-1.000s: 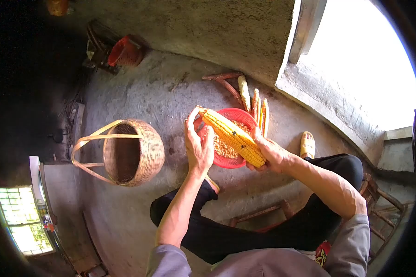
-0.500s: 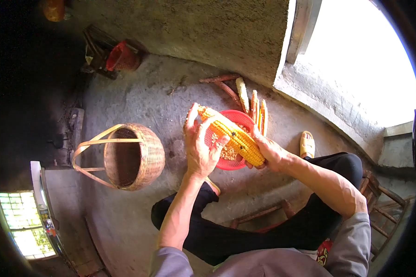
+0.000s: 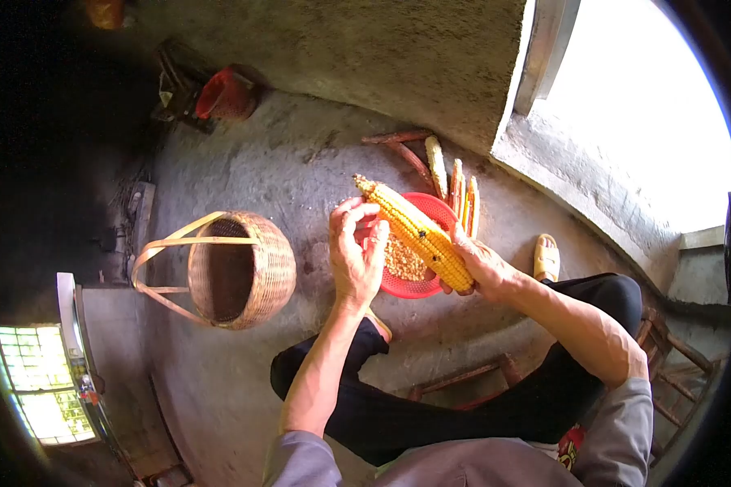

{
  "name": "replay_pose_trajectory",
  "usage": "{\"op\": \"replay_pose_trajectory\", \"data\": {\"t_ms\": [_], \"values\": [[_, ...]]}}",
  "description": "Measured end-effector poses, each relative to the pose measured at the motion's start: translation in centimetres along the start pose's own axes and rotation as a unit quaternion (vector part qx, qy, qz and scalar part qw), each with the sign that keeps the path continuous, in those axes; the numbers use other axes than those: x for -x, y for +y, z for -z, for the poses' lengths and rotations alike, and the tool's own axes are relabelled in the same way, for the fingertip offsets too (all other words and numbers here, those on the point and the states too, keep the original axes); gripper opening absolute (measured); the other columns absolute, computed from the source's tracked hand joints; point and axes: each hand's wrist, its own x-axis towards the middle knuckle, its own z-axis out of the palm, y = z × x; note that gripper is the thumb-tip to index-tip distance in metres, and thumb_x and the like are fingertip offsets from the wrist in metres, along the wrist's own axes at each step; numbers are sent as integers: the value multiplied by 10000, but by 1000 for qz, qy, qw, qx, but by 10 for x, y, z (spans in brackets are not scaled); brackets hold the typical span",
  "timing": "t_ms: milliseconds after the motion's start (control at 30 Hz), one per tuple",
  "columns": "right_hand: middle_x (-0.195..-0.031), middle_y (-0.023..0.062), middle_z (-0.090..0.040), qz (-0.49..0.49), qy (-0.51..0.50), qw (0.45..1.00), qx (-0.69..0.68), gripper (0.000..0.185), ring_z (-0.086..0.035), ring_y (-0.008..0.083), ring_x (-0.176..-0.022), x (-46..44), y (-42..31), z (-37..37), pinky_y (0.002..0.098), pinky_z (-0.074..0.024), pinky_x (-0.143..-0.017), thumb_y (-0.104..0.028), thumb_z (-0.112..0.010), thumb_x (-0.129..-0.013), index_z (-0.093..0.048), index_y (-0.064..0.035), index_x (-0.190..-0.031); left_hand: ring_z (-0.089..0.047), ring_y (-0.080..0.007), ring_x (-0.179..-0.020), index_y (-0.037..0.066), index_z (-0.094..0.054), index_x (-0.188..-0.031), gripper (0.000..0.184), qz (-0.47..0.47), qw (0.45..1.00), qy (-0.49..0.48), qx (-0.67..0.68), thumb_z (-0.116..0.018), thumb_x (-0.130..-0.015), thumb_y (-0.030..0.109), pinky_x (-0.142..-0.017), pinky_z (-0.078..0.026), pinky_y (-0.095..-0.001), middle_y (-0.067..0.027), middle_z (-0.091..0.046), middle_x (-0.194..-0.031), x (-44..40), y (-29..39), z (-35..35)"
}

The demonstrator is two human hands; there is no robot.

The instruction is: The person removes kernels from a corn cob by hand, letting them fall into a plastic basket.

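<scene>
A yellow ear of corn slants over the red plastic basket, with a few dark spots on its side. My right hand is closed around the ear's lower right end. Beside the upper part of the ear is my left hand, its fingers bent and its thumb apart from them, with nothing visible in it. Loose corn kernels lie in the basket. Just beyond it, several bare or partly stripped cobs rest on the floor.
A woven basket with handles lies to the left on the concrete floor. A red bucket stands near the far wall. My legs in black trousers bracket the near side, and a wooden chair is at the right.
My left hand has come off the ear of corn and drawn slightly down, its fingers now more bent. The right hand still holds the ear. The whole view has shifted a little.
</scene>
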Motion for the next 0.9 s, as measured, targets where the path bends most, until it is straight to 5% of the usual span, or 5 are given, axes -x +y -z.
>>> {"op": "replay_pose_trajectory", "data": {"t_ms": [200, 300, 433, 567, 900], "values": [[-852, 79, -675, 16, -14, 999, 25, 749, -585, 112, -584, -2, 5, 8, 240, -404, -440, -705, -265, -949, -578, -69, -1191, -563, -179, -1086, 32, -235, -1473, 644, 138, 932, 24, 334, -598, -947, 109, -948, -479, -324, -162, -533, -1296, -6, -4, -1], [-813, 75, -665, 20, -18, 998, 57, 747, -580, 105, -586, 2, -1, 8, 238, -406, -459, -706, -290, -947, -598, -59, -1158, -556, -184, -1114, 38, -234, -1481, 656, 224, 895, 7, 385, -601, -941, 95, -961, -474, -330, -157, -544, -1284, -13, 1, 5], [-796, 73, -657, 53, -38, 993, 99, 770, -581, 103, -591, 8, -15, -1, 235, -409, -479, -731, -320, -926, -616, -47, -1122, -585, -186, -1124, -4, -382, -1419, 543, 88, 989, -22, 120, -599, -931, 88, -955, -491, -326, -148, -548, -1316, -26, -12, 21], [-792, 73, -662, 10, -35, 984, 174, 850, -591, 114, -596, 8, -30, 9, 241, -437, -500, -795, -316, -877, -624, -39, -1113, -635, -129, -978, -22, -585, -1243, 349, 129, 976, -148, 92, -615, -912, 82, -842, -516, -258, -101, -660, -1116, -39, -18, 48], [-870, 104, -692, -19, 113, 981, 157, 861, -573, 125, -491, 9, -53, 39, 231, -411, -402, -764, -281, -905, -625, -23, -1178, -669, -130, -802, -38, -620, -1152, 296, 178, 953, -243, 30, -629, -873, 59, -730, -551, -258, -105, -678, -1028, -28, -3, 45]]}}
